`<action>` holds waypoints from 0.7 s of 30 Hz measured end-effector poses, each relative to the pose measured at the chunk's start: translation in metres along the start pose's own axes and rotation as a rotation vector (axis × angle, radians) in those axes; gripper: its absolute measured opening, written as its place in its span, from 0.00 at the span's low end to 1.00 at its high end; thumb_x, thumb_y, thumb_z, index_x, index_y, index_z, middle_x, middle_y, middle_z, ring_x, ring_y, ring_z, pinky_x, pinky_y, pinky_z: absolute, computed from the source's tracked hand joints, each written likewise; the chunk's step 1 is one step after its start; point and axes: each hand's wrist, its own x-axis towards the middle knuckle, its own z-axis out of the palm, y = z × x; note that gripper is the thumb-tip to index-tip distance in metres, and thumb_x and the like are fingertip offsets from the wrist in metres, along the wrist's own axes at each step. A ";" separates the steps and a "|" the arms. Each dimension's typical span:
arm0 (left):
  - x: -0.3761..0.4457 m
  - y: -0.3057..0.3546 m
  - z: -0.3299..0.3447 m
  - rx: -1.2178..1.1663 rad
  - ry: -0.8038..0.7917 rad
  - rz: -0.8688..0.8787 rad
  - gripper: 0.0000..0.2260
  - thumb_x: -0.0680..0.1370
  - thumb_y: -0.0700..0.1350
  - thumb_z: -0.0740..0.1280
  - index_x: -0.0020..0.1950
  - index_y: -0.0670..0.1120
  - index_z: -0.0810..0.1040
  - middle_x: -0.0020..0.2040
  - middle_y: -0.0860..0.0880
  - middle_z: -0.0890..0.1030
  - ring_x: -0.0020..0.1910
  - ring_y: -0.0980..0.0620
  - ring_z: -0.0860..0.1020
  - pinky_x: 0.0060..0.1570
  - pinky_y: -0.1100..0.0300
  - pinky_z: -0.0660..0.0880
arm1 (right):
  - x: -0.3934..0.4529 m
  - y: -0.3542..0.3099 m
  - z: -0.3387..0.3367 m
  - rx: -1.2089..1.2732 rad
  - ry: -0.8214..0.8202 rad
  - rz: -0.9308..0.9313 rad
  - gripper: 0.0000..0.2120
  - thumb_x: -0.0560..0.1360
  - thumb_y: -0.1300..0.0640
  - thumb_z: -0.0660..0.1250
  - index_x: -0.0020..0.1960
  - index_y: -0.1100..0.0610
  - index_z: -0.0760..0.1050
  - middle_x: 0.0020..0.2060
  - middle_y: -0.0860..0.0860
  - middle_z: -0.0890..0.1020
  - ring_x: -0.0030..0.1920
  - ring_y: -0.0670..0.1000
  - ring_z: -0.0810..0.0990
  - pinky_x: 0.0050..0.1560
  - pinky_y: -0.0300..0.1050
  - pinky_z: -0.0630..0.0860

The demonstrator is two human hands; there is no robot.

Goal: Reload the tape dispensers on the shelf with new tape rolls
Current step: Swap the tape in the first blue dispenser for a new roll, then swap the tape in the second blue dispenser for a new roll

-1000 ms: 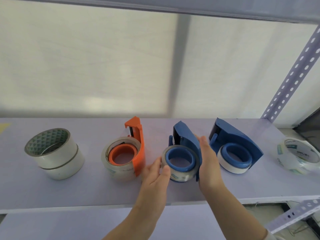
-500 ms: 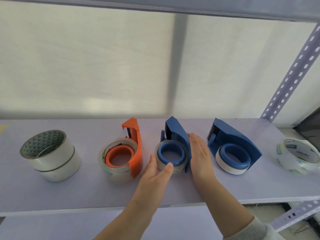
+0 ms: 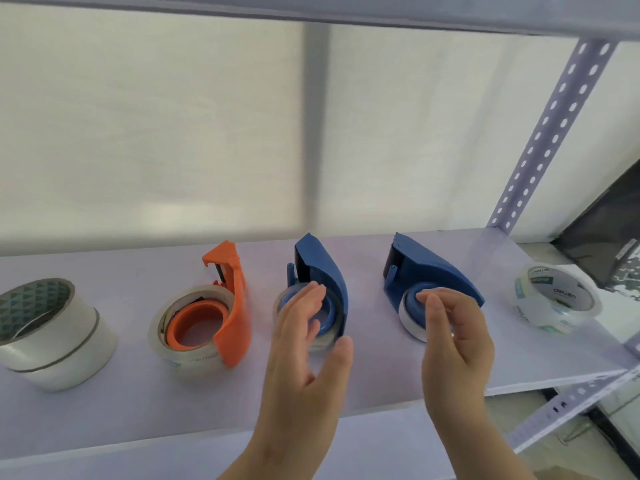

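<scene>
standing across the whole view is the pale shelf (image 3: 131, 403), and its front edge runs just under both wrists, so anything pulled toward the person could go off it. the perforated post (image 3: 540, 133) closes the right end.

the double stack of white tape (image 3: 55, 341) sits at the far left, well apart from the hands. i judge it is spare stock. the loose clear roll (image 3: 554, 301) lies flat near the right end, close to the corner of the shelf.

the orange dispenser (image 3: 232, 306) lies on its side with a clear roll around its hub, so it looks loaded. the middle blue dispenser (image 3: 329, 271) also lies on its side with a clear roll on its hub. the right blue dispenser (image 3: 440, 271) carries only a thin white roll; probably it is the next one to reload.

the left hand (image 3: 304, 344) is spread, palm turned right, in front of the middle hub and holding nothing. the right hand (image 3: 453, 337) is loosely curled in front of the right hub, fingers apart. the blur hides whether the fingertips touch the hub.

between the two blue dispensers there is bare shelf, enough room to bring the hands in.
</scene>
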 end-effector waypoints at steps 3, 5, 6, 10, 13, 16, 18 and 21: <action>0.001 -0.003 0.025 0.022 -0.110 -0.014 0.24 0.66 0.55 0.63 0.62 0.64 0.67 0.66 0.68 0.68 0.68 0.67 0.66 0.68 0.61 0.66 | 0.009 0.012 -0.013 -0.070 0.008 0.060 0.11 0.77 0.62 0.63 0.49 0.47 0.78 0.52 0.45 0.81 0.55 0.49 0.77 0.56 0.45 0.75; 0.001 -0.003 0.038 0.105 -0.150 0.022 0.24 0.68 0.55 0.62 0.64 0.64 0.65 0.70 0.68 0.63 0.70 0.69 0.60 0.70 0.62 0.62 | 0.014 0.018 -0.019 -0.147 -0.017 0.088 0.11 0.76 0.63 0.64 0.54 0.51 0.78 0.57 0.46 0.79 0.57 0.50 0.76 0.60 0.50 0.74; 0.002 -0.002 0.042 0.146 -0.158 0.047 0.24 0.70 0.54 0.61 0.66 0.64 0.64 0.71 0.68 0.60 0.70 0.71 0.58 0.70 0.64 0.61 | 0.015 0.020 -0.020 -0.174 -0.013 0.084 0.11 0.75 0.63 0.65 0.55 0.52 0.77 0.58 0.46 0.78 0.58 0.50 0.76 0.61 0.50 0.73; 0.004 -0.006 0.053 0.410 -0.148 0.132 0.26 0.73 0.53 0.60 0.71 0.61 0.59 0.74 0.67 0.52 0.72 0.70 0.46 0.65 0.73 0.50 | 0.016 0.026 -0.025 -0.263 -0.016 0.068 0.12 0.74 0.63 0.67 0.56 0.53 0.77 0.61 0.46 0.75 0.64 0.49 0.72 0.62 0.49 0.71; 0.007 -0.020 0.055 0.754 -0.159 0.237 0.25 0.75 0.51 0.63 0.71 0.56 0.62 0.76 0.59 0.53 0.74 0.59 0.45 0.70 0.61 0.50 | 0.017 0.032 -0.028 -0.332 -0.060 0.072 0.13 0.73 0.62 0.69 0.57 0.53 0.76 0.67 0.48 0.72 0.67 0.50 0.69 0.61 0.41 0.64; 0.011 -0.032 0.053 0.931 -0.164 0.315 0.22 0.72 0.51 0.68 0.64 0.53 0.70 0.74 0.54 0.60 0.70 0.52 0.58 0.66 0.54 0.62 | 0.018 0.036 -0.030 -0.391 -0.116 0.057 0.15 0.72 0.59 0.70 0.59 0.52 0.75 0.70 0.48 0.70 0.68 0.49 0.66 0.61 0.38 0.60; 0.014 -0.036 0.049 0.916 -0.166 0.351 0.17 0.71 0.50 0.68 0.60 0.53 0.72 0.72 0.54 0.61 0.68 0.53 0.61 0.65 0.55 0.62 | 0.018 0.039 -0.032 -0.441 -0.144 0.037 0.18 0.71 0.56 0.72 0.59 0.51 0.75 0.70 0.47 0.70 0.67 0.50 0.65 0.60 0.38 0.59; 0.021 -0.039 0.039 0.872 -0.139 0.407 0.12 0.72 0.47 0.68 0.54 0.52 0.75 0.68 0.56 0.64 0.67 0.56 0.63 0.66 0.58 0.60 | 0.017 0.043 -0.034 -0.476 -0.174 0.049 0.20 0.68 0.51 0.74 0.59 0.49 0.74 0.68 0.47 0.71 0.65 0.51 0.65 0.59 0.39 0.60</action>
